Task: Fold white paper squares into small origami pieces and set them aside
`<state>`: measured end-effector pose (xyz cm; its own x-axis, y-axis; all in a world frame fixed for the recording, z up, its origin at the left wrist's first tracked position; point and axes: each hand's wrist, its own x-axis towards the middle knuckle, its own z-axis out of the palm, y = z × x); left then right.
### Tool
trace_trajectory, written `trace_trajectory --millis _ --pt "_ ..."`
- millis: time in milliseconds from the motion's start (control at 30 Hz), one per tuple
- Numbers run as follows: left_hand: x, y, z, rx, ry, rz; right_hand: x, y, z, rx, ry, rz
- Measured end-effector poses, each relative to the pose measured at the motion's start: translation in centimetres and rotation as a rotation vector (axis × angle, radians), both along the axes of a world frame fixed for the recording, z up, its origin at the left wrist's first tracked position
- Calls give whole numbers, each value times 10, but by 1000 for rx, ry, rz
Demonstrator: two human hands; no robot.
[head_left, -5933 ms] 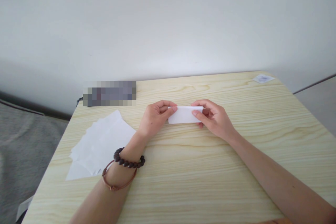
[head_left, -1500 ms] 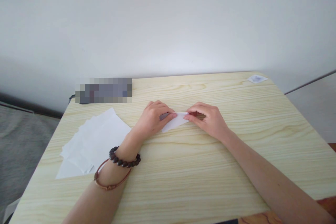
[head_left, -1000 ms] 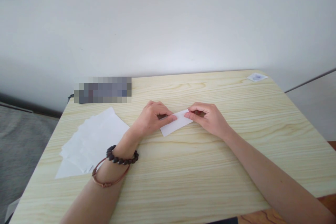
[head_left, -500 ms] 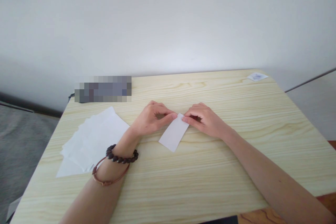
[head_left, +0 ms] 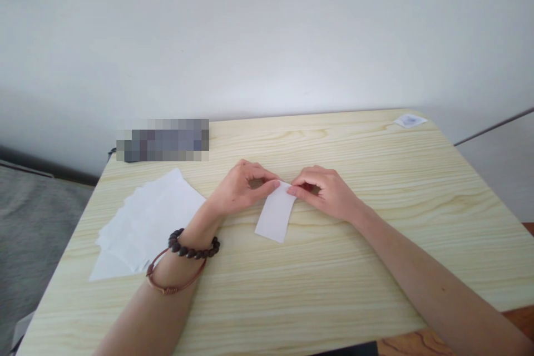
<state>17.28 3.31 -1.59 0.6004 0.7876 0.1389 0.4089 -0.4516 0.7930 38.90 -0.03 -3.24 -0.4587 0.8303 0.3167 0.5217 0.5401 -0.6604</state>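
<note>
A small white piece of paper point(head_left: 274, 216) hangs between my two hands over the middle of the wooden-topped table point(head_left: 334, 278). My left hand point(head_left: 244, 188) pinches its upper left corner between thumb and fingers. At the upper right corner, my right hand point(head_left: 323, 190) grips the same paper with thumb and forefinger. The strip's lower end points toward me and lies close to the tabletop; I cannot tell if it touches. Left of my left hand, several white sheets point(head_left: 154, 217) lie fanned out and overlapping, partly hidden by my left forearm.
A blurred-out dark object point(head_left: 167, 142) rests at the table's back left. Near the far right corner is a small white packet or folded paper point(head_left: 410, 120). Behind the table stands a white wall point(head_left: 267, 33). A dark edge point(head_left: 346, 349) shows at the bottom.
The paper has turned slightly, its lower end swinging a little to the right. Both hands keep their pinch, and the right one has shifted slightly left.
</note>
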Motion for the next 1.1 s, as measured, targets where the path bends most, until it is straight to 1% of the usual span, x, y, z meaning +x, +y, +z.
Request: trace_trajectory --millis 100,267,400,600,733,967,1100 --pt "0 0 -1 11 6 15 -2 -2 1 5 17 17" --pt "0 0 -3 -43 -83 49 -2 -3 2 -18 9 -8" --pt "0 1 -3 -92 -87 49 -1 -2 1 -49 14 -24" --pt "1 0 -3 -144 -84 113 0 -1 0 -87 53 -17" --pt "2 0 -3 -167 -99 125 -1 -1 0 -97 64 -15" --pt "2 1 -7 -171 -114 130 -1 -2 1 -97 72 -32" --pt "2 0 -7 -164 -93 149 -1 -2 3 -103 81 -45"
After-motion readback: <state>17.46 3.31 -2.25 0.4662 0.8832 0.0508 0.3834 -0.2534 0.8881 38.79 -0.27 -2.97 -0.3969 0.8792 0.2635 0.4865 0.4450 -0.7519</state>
